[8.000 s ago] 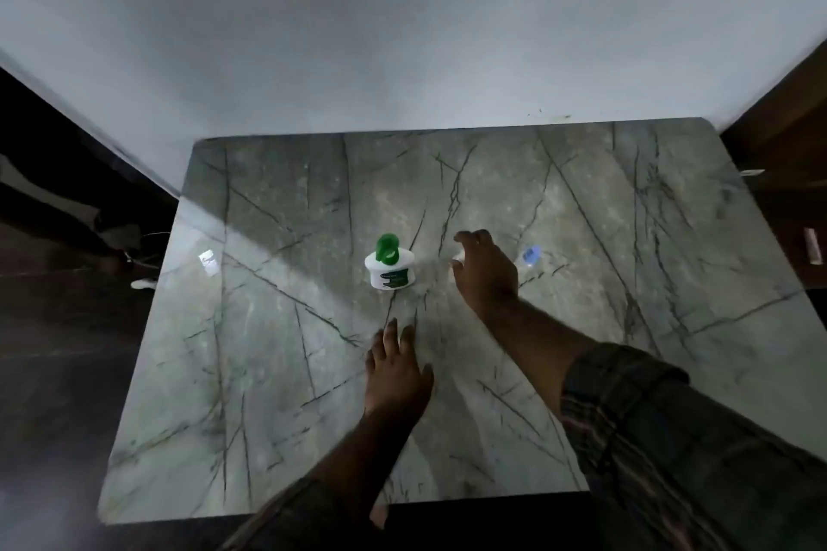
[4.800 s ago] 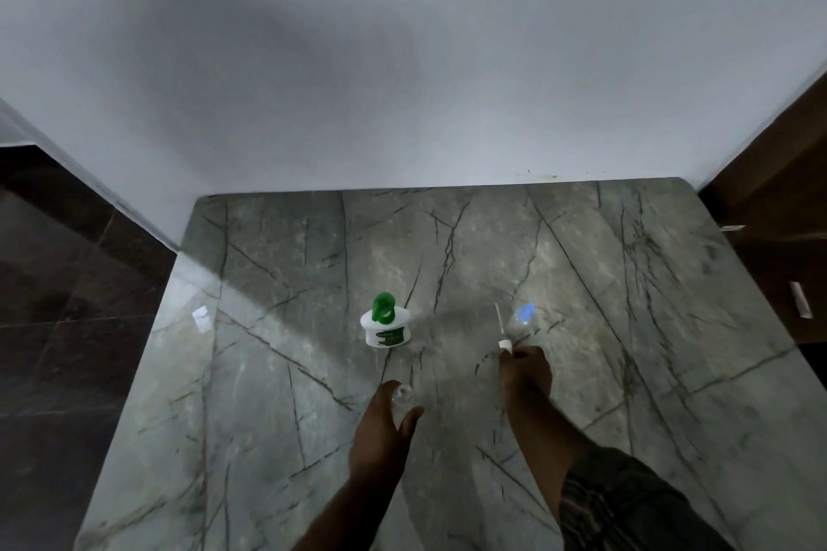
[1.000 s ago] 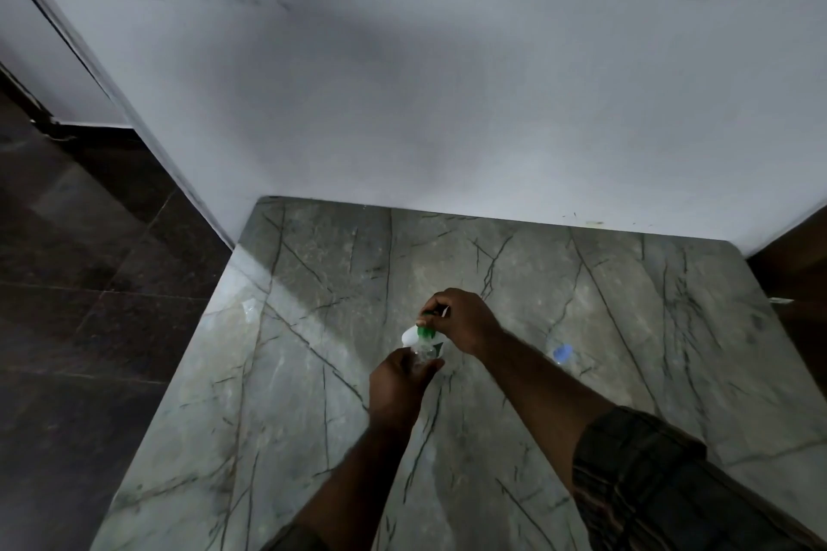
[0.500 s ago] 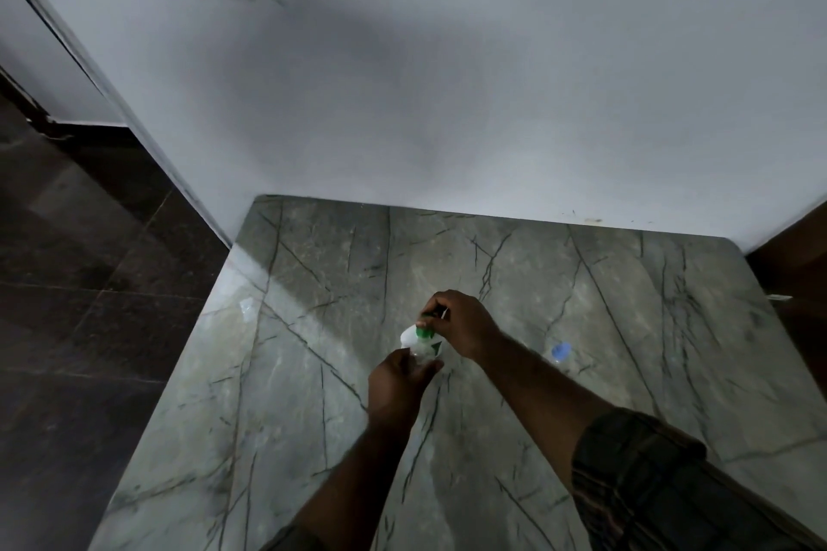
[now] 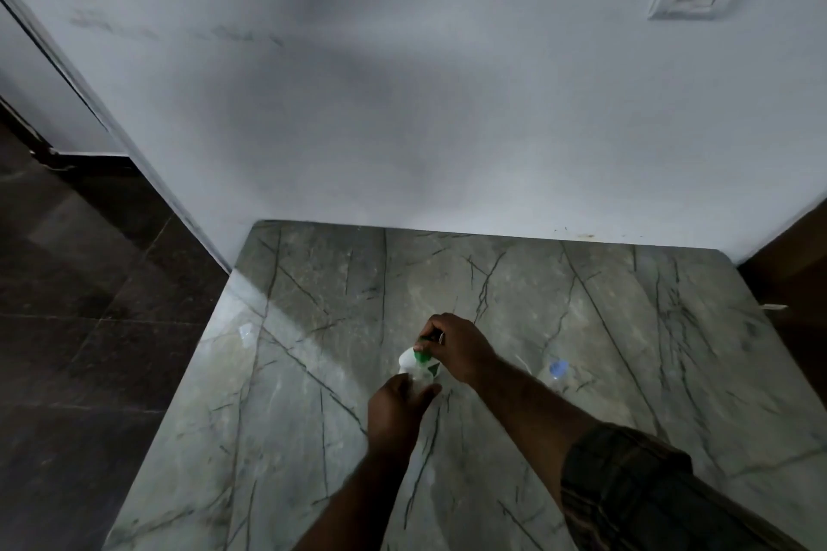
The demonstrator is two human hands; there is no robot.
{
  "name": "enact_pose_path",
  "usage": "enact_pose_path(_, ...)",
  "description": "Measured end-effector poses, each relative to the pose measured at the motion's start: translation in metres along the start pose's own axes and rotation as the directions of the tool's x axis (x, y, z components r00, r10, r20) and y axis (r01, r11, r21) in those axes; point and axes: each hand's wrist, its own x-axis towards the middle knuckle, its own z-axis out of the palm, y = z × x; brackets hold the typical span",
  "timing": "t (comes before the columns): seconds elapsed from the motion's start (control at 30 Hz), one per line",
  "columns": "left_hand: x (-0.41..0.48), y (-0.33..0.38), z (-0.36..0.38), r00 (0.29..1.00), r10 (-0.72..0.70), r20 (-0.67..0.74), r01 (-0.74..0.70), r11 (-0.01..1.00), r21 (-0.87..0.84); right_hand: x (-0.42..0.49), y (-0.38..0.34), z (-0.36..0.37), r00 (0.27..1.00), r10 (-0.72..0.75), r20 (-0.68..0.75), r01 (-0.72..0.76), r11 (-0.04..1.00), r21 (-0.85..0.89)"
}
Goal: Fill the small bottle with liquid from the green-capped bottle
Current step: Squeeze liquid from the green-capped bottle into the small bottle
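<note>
Small bottle: clear, lower centre of the frame, raised off the surface; fill level too small to tell.
Green-capped bottle: white body, tipped over, directly above the small bottle in the frame; its green cap sits at the small bottle's top end.
Contact, cap to mouth: touching or just apart; cannot tell which.
Governing relation: the pour runs from upper centre down toward the lower hand, so the cap end must stay in line with the small bottle's mouth.
Left hand: enters from the bottom edge, fingers curled round the small bottle.
Right hand: enters from the lower right, fingers clamped over the green-capped bottle from its far side.
Step, as judged: transfer in hand; no stream of liquid discernible.
Risk, as judged: narrow mouth, dim light; slight drift would spill onto the surface.
Surroundings: blue-topped item on the surface, right of both hands, well apart from them.
</note>
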Motion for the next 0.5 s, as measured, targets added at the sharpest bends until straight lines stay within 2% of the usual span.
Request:
enact_pose_path(0.23, 0.0007, 0.0063, -0.0038, 1.000, 0.006, 0.006, -0.006, 1.000, -0.031, 0.0017, -0.0037, -0.0057, 1.000, -0.014, -0.025, 0.013, 0.999, -0.042)
enact_pose_path(0.37, -0.0006, 0.0040, -0.0020, 1.000, 0.006, 0.019, -0.006, 1.000, -0.023, -0.0044, 0.0003, 0.0022, 0.997, 0.024, -0.074, -0.031, 0.995, -0.099)
enact_pose_path(0.5, -0.0027, 0.0063, -0.0021, 1.000, -0.006, 0.013, 0.007, 0.999, -0.045, -0.0054, -0.0028, -0.0005, 0.997, 0.043, -0.070, -0.048, 0.995, -0.084)
